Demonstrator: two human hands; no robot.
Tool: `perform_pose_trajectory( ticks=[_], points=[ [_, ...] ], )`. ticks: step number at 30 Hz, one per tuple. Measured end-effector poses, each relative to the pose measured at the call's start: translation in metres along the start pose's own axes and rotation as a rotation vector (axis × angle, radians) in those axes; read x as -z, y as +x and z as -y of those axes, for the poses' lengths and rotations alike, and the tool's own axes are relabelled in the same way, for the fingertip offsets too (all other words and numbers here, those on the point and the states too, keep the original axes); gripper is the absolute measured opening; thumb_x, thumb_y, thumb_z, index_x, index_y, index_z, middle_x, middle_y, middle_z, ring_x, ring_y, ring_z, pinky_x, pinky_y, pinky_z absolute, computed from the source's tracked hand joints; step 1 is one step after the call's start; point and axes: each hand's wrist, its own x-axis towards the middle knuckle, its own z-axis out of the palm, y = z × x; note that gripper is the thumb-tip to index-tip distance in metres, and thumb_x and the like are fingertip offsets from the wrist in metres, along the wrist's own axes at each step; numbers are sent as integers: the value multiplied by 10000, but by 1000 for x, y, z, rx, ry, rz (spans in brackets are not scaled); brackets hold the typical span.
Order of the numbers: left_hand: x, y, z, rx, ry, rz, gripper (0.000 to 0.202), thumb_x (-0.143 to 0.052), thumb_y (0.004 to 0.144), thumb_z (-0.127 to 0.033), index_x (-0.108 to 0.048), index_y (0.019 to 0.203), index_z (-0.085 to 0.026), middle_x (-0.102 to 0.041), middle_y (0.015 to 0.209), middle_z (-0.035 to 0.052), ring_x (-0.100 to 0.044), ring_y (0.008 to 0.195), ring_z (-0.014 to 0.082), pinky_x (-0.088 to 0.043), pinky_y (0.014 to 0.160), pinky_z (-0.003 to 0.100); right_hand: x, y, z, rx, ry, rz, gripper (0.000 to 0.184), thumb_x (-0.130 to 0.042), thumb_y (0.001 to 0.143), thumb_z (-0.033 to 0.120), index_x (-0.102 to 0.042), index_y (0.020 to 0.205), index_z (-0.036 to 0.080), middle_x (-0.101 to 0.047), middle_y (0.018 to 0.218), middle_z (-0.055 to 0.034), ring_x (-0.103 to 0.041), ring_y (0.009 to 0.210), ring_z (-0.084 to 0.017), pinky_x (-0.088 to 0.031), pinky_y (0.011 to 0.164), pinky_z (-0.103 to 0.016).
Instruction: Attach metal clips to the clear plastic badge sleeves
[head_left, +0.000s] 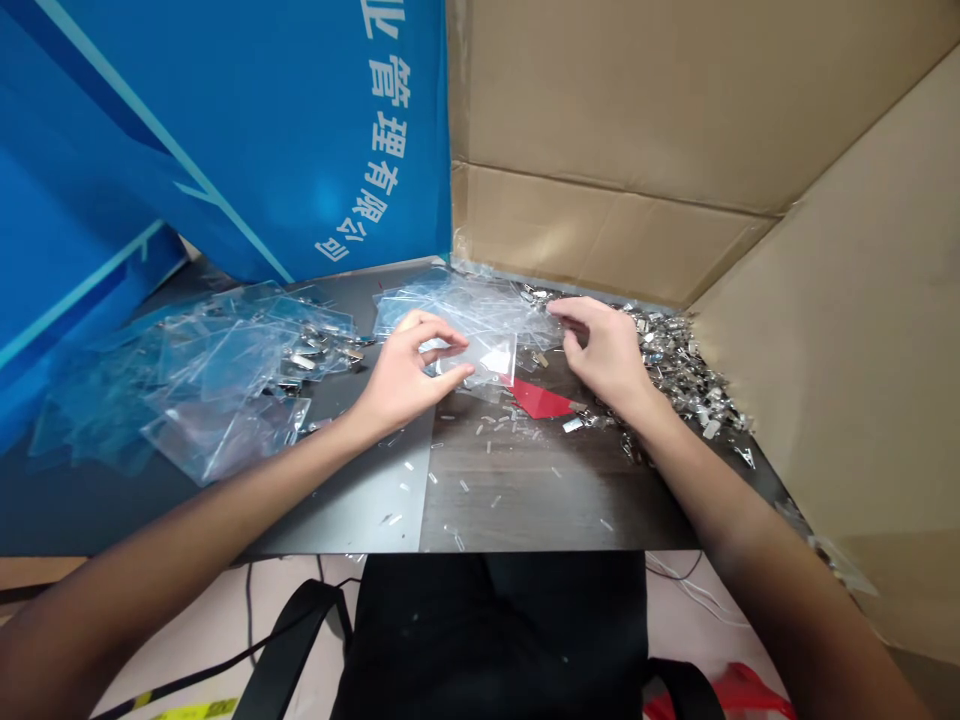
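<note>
My left hand [409, 375] pinches a clear plastic badge sleeve [487, 362] between thumb and fingers, just above the dark table [525, 490]. My right hand [604, 350] reaches over the stack of clear sleeves [465, 305] at the back, fingers curled on the stack's right edge near a small metal clip. A red card piece [540, 400] lies under and between the hands.
A pile of finished sleeves with metal clips [225, 385] covers the table's left side. Loose metal clips [682, 370] are heaped at the right. Blue printed board [225, 130] stands at back left, cardboard walls [675, 150] at back and right. Small plastic scraps litter the tabletop.
</note>
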Motion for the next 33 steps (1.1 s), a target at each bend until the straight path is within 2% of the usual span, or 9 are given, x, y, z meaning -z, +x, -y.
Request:
perform_pose_trajectory(
  ticks=[3, 7, 11, 14, 19, 22, 25, 29, 33],
  points=[
    [-2, -1, -1, 28, -29, -32, 261, -931, 794, -335, -815, 990, -208, -647, 1177, 89, -703, 1088, 252, -712, 1028, 572, -4, -3, 5, -12, 72, -19, 375, -617, 978, 96, -891, 1165, 271, -883, 1209, -38, -826, 1087, -251, -663, 1075, -458],
    [-4, -3, -7, 9, 62, -104, 152, -877, 872, -349, -847, 956, -227, -694, 1109, 93, -694, 1079, 260, -711, 934, 485, -11, -10, 14, -28, 214, 35, 210, -727, 992, 207, -918, 1029, 286, -897, 1058, -42, -840, 979, -265, -698, 1017, -512],
    [-7, -2, -9, -47, 180, -187, 117, -792, 953, -330, -853, 939, -231, -735, 994, 92, -695, 1032, 256, -694, 864, 437, -20, -21, 27, -116, 569, 177, 236, -717, 966, 167, -909, 1091, 224, -903, 1097, -82, -877, 994, -270, -721, 1047, -532],
    [-8, -1, -7, -26, 86, -172, 135, -784, 959, -328, -804, 890, -214, -713, 975, 81, -710, 969, 234, -724, 849, 439, -21, -28, 39, -135, 738, 279, 231, -689, 987, 187, -885, 1107, 203, -900, 1097, -90, -881, 955, -243, -739, 1008, -488],
    [-13, -5, -8, 85, -133, -8, 242, -783, 981, -395, -713, 870, -193, -661, 1076, 86, -727, 900, 199, -770, 722, 385, -17, -33, 52, -136, 817, 345, 132, -799, 952, 315, -826, 1034, 214, -883, 959, -65, -819, 748, -201, -716, 766, -391],
    [-16, -8, -12, 135, -217, 141, 311, -797, 995, -463, -689, 903, -187, -704, 1146, 109, -754, 934, 209, -769, 700, 357, -16, -34, 53, -57, 771, 333, 119, -818, 937, 338, -813, 934, 220, -862, 919, -53, -798, 802, -205, -667, 773, -368],
    [-16, -9, -16, 191, -317, 291, 371, -809, 1009, -525, -665, 963, -186, -721, 1187, 115, -771, 931, 207, -768, 697, 350, -17, -36, 54, 30, 720, 335, 131, -758, 985, 333, -825, 962, 223, -862, 1007, -57, -786, 917, -215, -629, 814, -362],
    [-13, -8, -18, 224, -384, 426, 431, -803, 1030, -573, -633, 976, -181, -693, 1017, 52, -747, 861, 158, -750, 755, 310, -18, -40, 58, 59, 760, 388, 124, -713, 1033, 328, -747, 986, 219, -801, 927, -28, -688, 725, -152, -561, 684, -316],
    [-12, -6, -18, 162, -411, 524, 436, -772, 1063, -557, -571, 939, -191, -693, 886, 30, -706, 762, 135, -671, 721, 266, -18, -43, 62, -6, 896, 462, 144, -695, 1034, 281, -588, 946, 241, -765, 883, -6, -631, 611, -116, -530, 610, -296]
  ],
)
